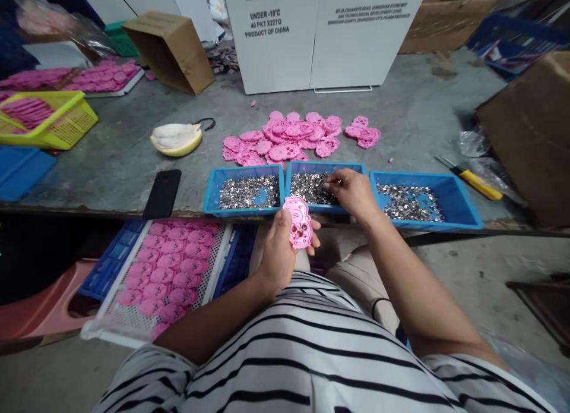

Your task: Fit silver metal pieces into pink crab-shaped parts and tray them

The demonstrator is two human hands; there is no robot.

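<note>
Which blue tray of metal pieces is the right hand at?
The middle tray, between left tray and right tray: the right hand reaches over its pieces alone.

Two hands [276, 249], one phone [162, 193] — three parts trays [458, 204]

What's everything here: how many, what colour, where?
Table: 1, grey, centre
Trays: 3, blue, table's near edge
Metal bits: uncountable, silvery, inside trays
Loose pieces: many, pink, behind trays
Held piece: 1, pink, in left grip
Phone: 1, black, left of trays
Rind-like shell: 1, yellow-white, beyond phone
Tool: 1, yellow-handled, right
Basket: 1, yellow, left
Printed carton: 1, white, back
Cardboard boxes: 3+, brown, back, right
Other bins: several, blue, far left, rear right
Crate: 1, white, below table's left
Left grip: 1, bare, around held piece
Right grip: 1, bare, at middle tray
Striped shirt: 1, black-and-white, bottom
</note>
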